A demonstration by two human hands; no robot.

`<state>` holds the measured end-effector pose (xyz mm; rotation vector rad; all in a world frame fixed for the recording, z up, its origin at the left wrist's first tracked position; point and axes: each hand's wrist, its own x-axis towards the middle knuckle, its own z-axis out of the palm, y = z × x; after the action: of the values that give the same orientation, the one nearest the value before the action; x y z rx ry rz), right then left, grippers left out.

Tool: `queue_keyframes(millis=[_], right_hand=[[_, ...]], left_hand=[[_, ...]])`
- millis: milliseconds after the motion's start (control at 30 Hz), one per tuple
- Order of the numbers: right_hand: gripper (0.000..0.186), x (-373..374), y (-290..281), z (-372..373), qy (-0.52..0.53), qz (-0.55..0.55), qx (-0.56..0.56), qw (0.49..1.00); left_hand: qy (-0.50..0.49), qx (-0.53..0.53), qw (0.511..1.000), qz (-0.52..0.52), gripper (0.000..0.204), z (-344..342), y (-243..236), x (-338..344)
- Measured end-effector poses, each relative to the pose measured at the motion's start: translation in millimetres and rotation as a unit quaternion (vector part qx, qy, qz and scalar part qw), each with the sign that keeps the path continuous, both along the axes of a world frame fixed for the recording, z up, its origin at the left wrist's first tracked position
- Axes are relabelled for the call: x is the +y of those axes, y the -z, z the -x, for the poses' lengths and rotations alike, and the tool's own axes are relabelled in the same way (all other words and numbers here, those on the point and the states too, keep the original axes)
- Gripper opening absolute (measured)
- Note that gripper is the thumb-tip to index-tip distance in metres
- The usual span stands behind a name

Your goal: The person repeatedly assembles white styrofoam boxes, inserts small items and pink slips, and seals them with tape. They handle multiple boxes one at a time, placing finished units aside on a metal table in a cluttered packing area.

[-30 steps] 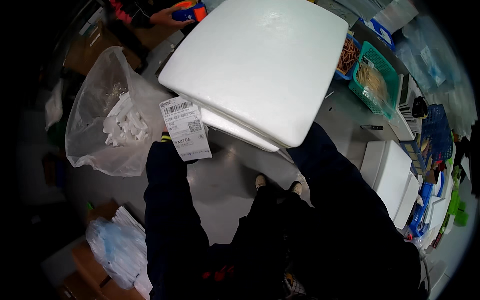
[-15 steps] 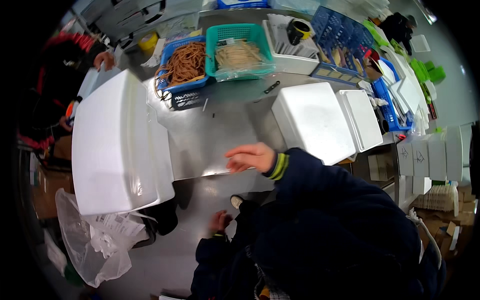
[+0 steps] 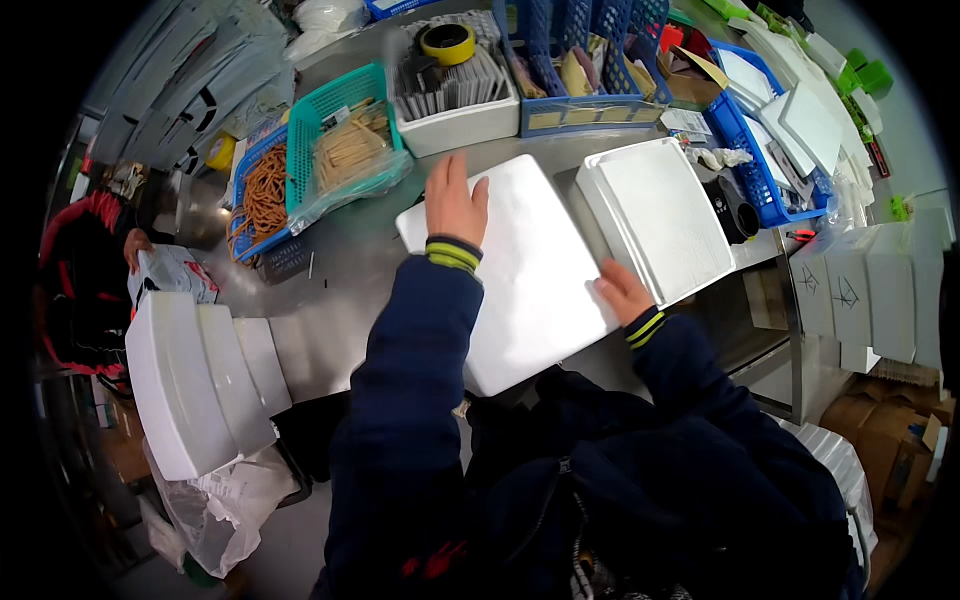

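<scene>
A white foam box [image 3: 540, 285] with a smooth top lies at a slant on the metal table, close to my body. My left hand [image 3: 456, 205] rests at its far left part, fingers stretched and thumb apart. At its right edge, my right hand [image 3: 622, 290] touches with the fingers extended and apart. To the right is a second white foam piece [image 3: 660, 220] with a raised rim, shaped like a lid or shallow box. The undersides of both are hidden.
Along the back stand a blue basket of brown cords [image 3: 262, 195], a teal basket of wooden sticks [image 3: 300, 150], a white box of cards with tape [image 3: 450, 95] and a blue divided rack [image 3: 590, 110]. White foam boxes [image 3: 180, 390] and a co-worker [image 3: 85, 280] are at left.
My view has turned right. Both hands have come onto the foam box, which now lies farther from the rimmed piece and turned. The foam boxes at left appear farther off.
</scene>
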<state>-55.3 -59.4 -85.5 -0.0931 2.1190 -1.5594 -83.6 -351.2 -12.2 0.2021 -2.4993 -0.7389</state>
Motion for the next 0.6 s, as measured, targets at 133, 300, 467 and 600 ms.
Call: queue_keyframes(millis=[133, 300, 467, 600], right_hand=[[0.062, -1.1, 6.8, -7.3, -0.021, 0.108, -0.096, 0.989], [0.058, -11.4, 6.6, -35.6, 0.038, 0.094, -0.035, 0.994], [0.056, -36.9, -11.8, -68.9, -0.016, 0.062, 0.02, 0.998], [0.055, -38.0, 1.6, -69.8, 0.002, 0.068, 0.054, 0.996]], left_hand=[[-0.029, -0.156, 0.98, 0.122, 0.047, 62.1, 26.9, 32.9], [-0.059, -0.247, 0.962, 0.097, 0.05, 60.4, 24.1, 38.0], [-0.111, -0.307, 0.942, 0.074, 0.053, 25.5, 28.9, 5.1], [-0.156, -0.334, 0.921, 0.127, 0.057, 46.7, 34.1, 24.1]])
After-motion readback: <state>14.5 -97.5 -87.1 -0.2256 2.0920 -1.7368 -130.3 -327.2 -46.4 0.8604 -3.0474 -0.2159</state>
